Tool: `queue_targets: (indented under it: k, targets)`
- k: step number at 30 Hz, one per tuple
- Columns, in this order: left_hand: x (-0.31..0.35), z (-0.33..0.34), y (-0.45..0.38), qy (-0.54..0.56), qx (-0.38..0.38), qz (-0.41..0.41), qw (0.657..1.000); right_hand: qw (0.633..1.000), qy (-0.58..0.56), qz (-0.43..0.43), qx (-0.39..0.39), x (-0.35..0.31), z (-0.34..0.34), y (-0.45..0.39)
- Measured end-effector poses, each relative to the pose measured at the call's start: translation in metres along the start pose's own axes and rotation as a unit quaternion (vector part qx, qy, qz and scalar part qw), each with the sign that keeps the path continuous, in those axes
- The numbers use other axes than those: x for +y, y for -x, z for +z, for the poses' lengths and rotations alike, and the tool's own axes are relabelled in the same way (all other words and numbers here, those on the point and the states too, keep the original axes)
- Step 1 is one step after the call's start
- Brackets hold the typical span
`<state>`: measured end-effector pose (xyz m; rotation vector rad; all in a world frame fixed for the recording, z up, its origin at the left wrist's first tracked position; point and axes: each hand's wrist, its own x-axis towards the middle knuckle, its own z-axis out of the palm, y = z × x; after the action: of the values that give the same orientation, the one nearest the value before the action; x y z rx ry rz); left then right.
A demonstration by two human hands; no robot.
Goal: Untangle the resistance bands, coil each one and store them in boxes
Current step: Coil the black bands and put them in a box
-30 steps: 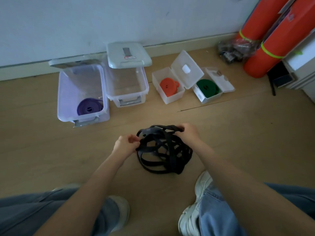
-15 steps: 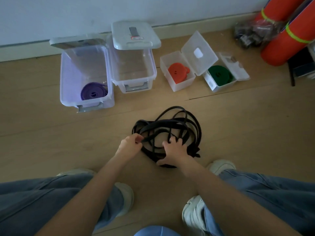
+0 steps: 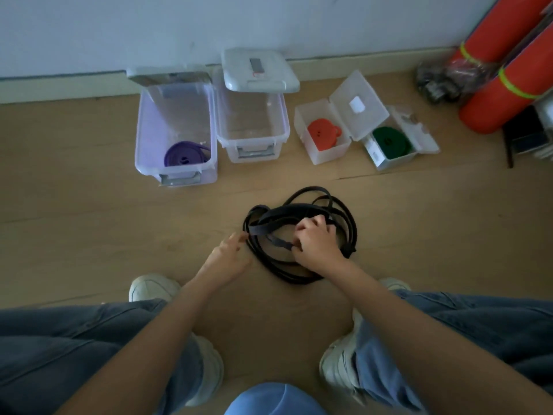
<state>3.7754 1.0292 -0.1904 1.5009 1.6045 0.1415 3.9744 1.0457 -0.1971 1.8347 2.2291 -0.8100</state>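
A tangled black resistance band [image 3: 326, 202] lies in loose loops on the wooden floor in front of me. My right hand [image 3: 317, 245] sits over its middle, fingers curled round several strands. My left hand [image 3: 229, 254] pinches a strand at the pile's left edge. Behind stand open boxes: a clear box [image 3: 143, 145] with a coiled purple band [image 3: 184, 152], an empty clear box [image 3: 282, 127], a small box [image 3: 302, 121] with a coiled orange band [image 3: 323, 134], and another small box [image 3: 374, 151] with a coiled green band [image 3: 390, 142].
The empty box's white lid [image 3: 258, 70] rests on its back rim. Orange rolled mats [image 3: 505, 76] and a dark plastic bag [image 3: 434, 82] crowd the right corner by the wall. My knees and white shoes [image 3: 152, 287] flank the floor just below the band.
The black band went from lifted between both hands to lying on the floor. My right hand has shifted onto the middle strands and gripped them; my left keeps its pinch at the left edge.
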Motion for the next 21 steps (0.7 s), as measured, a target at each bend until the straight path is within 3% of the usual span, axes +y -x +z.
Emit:
queue_targets:
  k: [4, 7, 10, 14, 17, 19, 21]
  targets:
    - [0.064, -0.024, 0.002, 0.024, -0.036, 0.153, 0.987, 0.973, -0.226, 0.017, -0.049, -0.023, -0.104, 0.025]
    - [0.117, -0.049, 0.017, 0.039, -0.076, 0.207, 0.975, 0.947, -0.32, -0.035, -0.011, -0.043, -0.184, 0.065]
    - [0.165, -0.078, 0.044, 0.094, -0.058, 0.263, 0.958, 0.927, -0.353, -0.114, 0.061, -0.065, -0.239, 0.107]
    - [0.207, -0.118, 0.086, 0.199, -0.055, 0.327, 0.922, 0.793, -0.554, -0.214, 0.136, -0.088, -0.278, 0.142]
    - [0.215, -0.13, 0.107, 0.195, -0.085, 0.352, 0.912, 0.695, -0.647, -0.252, 0.186, -0.095, -0.297, 0.152]
    - [0.214, -0.13, 0.116, 0.158, -0.112, 0.34, 0.92, 0.665, -0.676, -0.242, 0.206, -0.098, -0.301, 0.153]
    - [0.215, -0.137, 0.12, 0.205, -0.075, 0.325, 0.92, 0.646, -0.692, -0.22, 0.235, -0.094, -0.303, 0.153]
